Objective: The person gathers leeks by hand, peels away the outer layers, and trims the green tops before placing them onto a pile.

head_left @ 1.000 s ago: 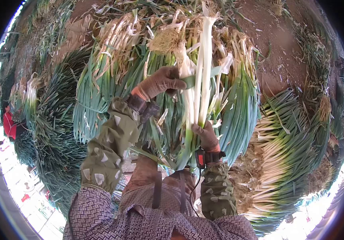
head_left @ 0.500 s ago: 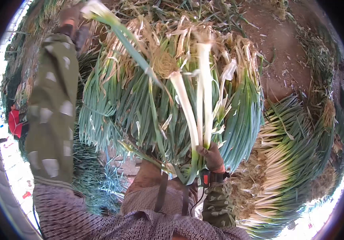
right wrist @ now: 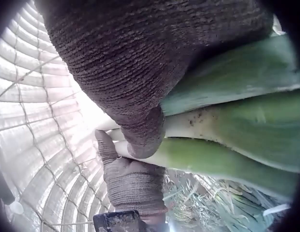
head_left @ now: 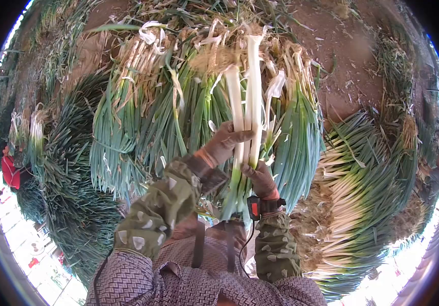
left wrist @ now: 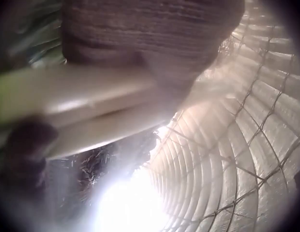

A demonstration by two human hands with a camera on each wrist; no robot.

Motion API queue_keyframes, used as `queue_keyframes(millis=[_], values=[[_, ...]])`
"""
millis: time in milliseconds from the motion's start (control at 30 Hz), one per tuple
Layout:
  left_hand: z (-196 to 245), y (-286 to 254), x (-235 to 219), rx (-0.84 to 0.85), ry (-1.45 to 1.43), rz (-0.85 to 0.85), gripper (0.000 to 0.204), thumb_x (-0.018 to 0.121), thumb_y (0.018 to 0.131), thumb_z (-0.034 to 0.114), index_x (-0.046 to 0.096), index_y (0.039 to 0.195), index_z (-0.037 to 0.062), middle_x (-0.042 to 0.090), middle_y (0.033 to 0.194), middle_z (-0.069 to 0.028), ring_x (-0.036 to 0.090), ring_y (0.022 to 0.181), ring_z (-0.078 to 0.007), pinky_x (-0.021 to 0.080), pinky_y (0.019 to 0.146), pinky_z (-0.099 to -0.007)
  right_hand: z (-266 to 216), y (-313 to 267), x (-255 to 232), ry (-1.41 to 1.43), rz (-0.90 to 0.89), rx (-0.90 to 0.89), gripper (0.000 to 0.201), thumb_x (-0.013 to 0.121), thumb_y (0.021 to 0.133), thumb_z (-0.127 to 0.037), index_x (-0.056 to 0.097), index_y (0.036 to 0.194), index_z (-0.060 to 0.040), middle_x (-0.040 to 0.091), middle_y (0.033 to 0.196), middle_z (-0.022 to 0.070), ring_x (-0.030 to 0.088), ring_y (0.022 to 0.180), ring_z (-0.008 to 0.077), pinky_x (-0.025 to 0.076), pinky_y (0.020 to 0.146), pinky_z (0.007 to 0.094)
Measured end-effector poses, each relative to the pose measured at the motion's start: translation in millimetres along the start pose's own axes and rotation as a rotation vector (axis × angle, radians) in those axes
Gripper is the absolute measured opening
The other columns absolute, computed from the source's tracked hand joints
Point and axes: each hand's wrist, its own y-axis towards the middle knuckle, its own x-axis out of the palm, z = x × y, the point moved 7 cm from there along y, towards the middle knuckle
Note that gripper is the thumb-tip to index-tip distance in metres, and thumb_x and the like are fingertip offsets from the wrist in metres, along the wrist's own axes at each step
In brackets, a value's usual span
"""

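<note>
Several long green onions (head_left: 253, 76) stand upright in front of the body, white stalks and roots up, green leaves down. My gloved right hand (head_left: 261, 179) grips them where white turns to green, its thumb across the front. Just above it, my gloved left hand (head_left: 227, 143) holds the white stalks with its fingers across them. The left wrist view shows pale stalks (left wrist: 92, 96) running under the blurred left glove. In the right wrist view, green leaves (right wrist: 246, 121) spread out from below the right glove, and the left hand (right wrist: 135, 186) appears beyond.
Piled green onions (head_left: 153, 112) with dry, brown tops lie right behind the held ones. A row of cleaned green onions (head_left: 352, 199) lies at the right, a dark leafy heap (head_left: 71, 168) at the left. Bare soil (head_left: 342, 66) shows at the back right. Someone in red (head_left: 10, 171) is at far left.
My left hand pulled a peeled leaf strip away to the far left, let it go, and came back to the stalks. The right hand kept its grip throughout.
</note>
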Motion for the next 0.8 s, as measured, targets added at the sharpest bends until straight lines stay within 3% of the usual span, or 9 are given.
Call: queue_keyframes(millis=[33, 200, 267, 367, 467, 600, 667, 767, 800], values=[[2.4, 0.8, 2.7, 0.047, -0.113, 0.064, 0.041, 0.08, 0.086, 0.017, 0.065, 0.119, -0.0031, 0.073, 0.108, -0.0123, 0.071, 0.101, -0.022, 0.056, 0.093, -0.036, -0.3, 2.1, 0.8, -0.002, -0.007, -0.028, 0.055, 0.073, 0.091, -0.049, 0.067, 0.111, 0.0012, 0.064, 0.091, -0.002, 0.056, 0.082, 0.0087, 0.046, 0.072, 0.0268], [42.6, -2.0, -15.2, 0.202, 0.058, 0.221, 0.028, 0.074, 0.089, 0.009, 0.066, 0.115, -0.0015, 0.073, 0.101, -0.0105, 0.072, 0.092, -0.0216, 0.059, 0.083, -0.0335, -19.6, 7.1, 2.1, -0.185, -0.012, -0.123, 0.058, 0.069, 0.093, -0.053, 0.067, 0.117, 0.0004, 0.064, 0.093, -0.0022, 0.055, 0.084, 0.009, 0.045, 0.073, 0.0267], [66.7, -5.4, -19.1, 0.238, -0.075, 0.292, 0.023, 0.075, 0.089, 0.01, 0.068, 0.109, -0.0001, 0.072, 0.096, -0.0081, 0.071, 0.089, -0.0199, 0.059, 0.081, -0.0321, -32.3, 8.9, 13.3, -0.275, -0.008, -0.144, 0.056, 0.067, 0.096, -0.05, 0.067, 0.12, 0.0008, 0.065, 0.09, -0.0021, 0.055, 0.082, 0.0087, 0.046, 0.072, 0.0267], [86.9, -8.3, -15.3, 0.217, 0.04, 0.163, 0.032, 0.075, 0.09, 0.014, 0.066, 0.115, -0.0032, 0.073, 0.098, -0.0115, 0.072, 0.092, -0.0242, 0.059, 0.087, -0.0374, -28.5, 8.2, 29.3, -0.459, -0.081, -0.073, 0.054, 0.065, 0.098, -0.048, 0.069, 0.117, 0.0017, 0.063, 0.084, -0.0033, 0.053, 0.08, 0.0076, 0.046, 0.07, 0.0268], [100.5, -14.2, -6.7, 0.191, 0.051, 0.089, 0.039, 0.076, 0.089, 0.016, 0.063, 0.119, -0.0055, 0.073, 0.1, -0.015, 0.072, 0.092, -0.0252, 0.059, 0.088, -0.037, -26.1, 14.6, 44.0, -0.422, -0.173, -0.128, 0.052, 0.067, 0.097, -0.047, 0.068, 0.116, 0.0011, 0.064, 0.087, -0.0022, 0.055, 0.08, 0.0089, 0.048, 0.073, 0.0281], [158.7, -23.9, -16.7, 0.4, 0.095, 0.127, 0.028, 0.074, 0.09, 0.013, 0.07, 0.111, -0.004, 0.075, 0.098, -0.0137, 0.073, 0.087, -0.0218, 0.06, 0.081, -0.0337, -77.6, 16.8, 52.0, -0.575, -0.054, -0.242, 0.039, 0.072, 0.095, -0.032, 0.067, 0.116, 0.0008, 0.071, 0.097, 0.0077, 0.063, 0.087, 0.013, 0.052, 0.08, 0.0281], [219.6, -39.0, -21.0, 0.525, 0.25, 0.203, 0.025, 0.073, 0.09, 0.013, 0.07, 0.109, -0.0036, 0.075, 0.097, -0.0142, 0.074, 0.087, -0.0228, 0.06, 0.081, -0.034, -120.2, 8.2, 40.2, -0.527, 0.157, -0.332, 0.03, 0.074, 0.093, -0.022, 0.068, 0.112, -0.0001, 0.073, 0.098, 0.0085, 0.066, 0.088, 0.014, 0.054, 0.08, 0.0282], [313.4, -70.8, -8.2, 0.606, 0.18, 0.076, 0.021, 0.072, 0.09, 0.013, 0.071, 0.105, -0.0023, 0.076, 0.096, -0.0137, 0.074, 0.085, -0.0236, 0.061, 0.081, -0.0347, -202.8, -17.6, 14.7, -0.671, 0.452, -0.567, 0.028, 0.076, 0.09, -0.015, 0.067, 0.112, -0.0012, 0.074, 0.101, 0.0096, 0.068, 0.089, 0.0137, 0.055, 0.08, 0.0282], [339.2, -86.3, -5.3, 0.628, 0.24, 0.045, 0.035, 0.071, 0.092, 0.015, 0.062, 0.12, -0.0039, 0.071, 0.11, -0.0213, 0.071, 0.101, -0.0318, 0.06, 0.091, -0.0441, -234.1, -34.7, 22.0, -0.666, 0.516, -0.601, 0.029, 0.077, 0.089, -0.014, 0.067, 0.113, -0.0016, 0.074, 0.102, 0.0095, 0.069, 0.089, 0.0136, 0.056, 0.08, 0.0283]])
